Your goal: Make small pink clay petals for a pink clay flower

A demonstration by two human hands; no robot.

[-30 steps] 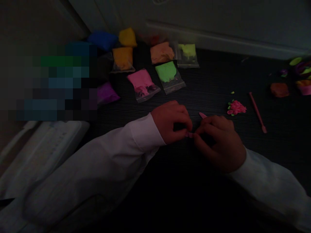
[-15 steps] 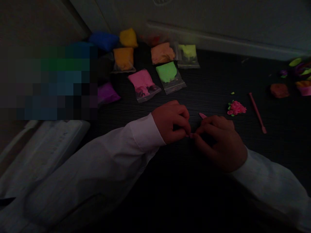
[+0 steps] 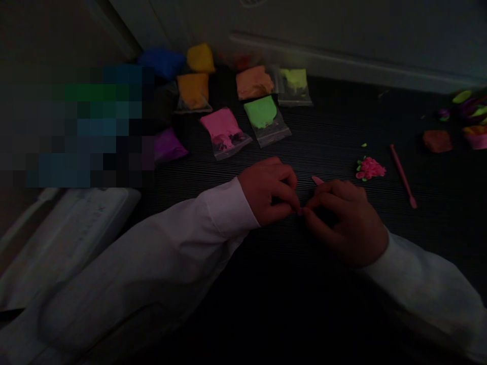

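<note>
A tiny bit of pink clay sits where the fingertips of both hands meet, low over the dark table. Thumb and forefinger of my left hand pinch it from the left. My right hand grips it from the right, also between thumb and forefinger. Past the right knuckles pokes a pointed pink tip; the fingers hide the rest, so I cannot tell whether it is held. To the right of that hand lie a cluster of small pink clay flowers with green leaves and a slim pink modelling tool.
Bags of coloured clay line the back left, among them a pink bag, a green bag and an orange bag. A reddish-brown lump lies far right. On the left rests a white power strip-like object. The scene is dim.
The fingertips of both hands have drawn closer together, and less of the pink clay shows between them. Everything on the table stays where it was.
</note>
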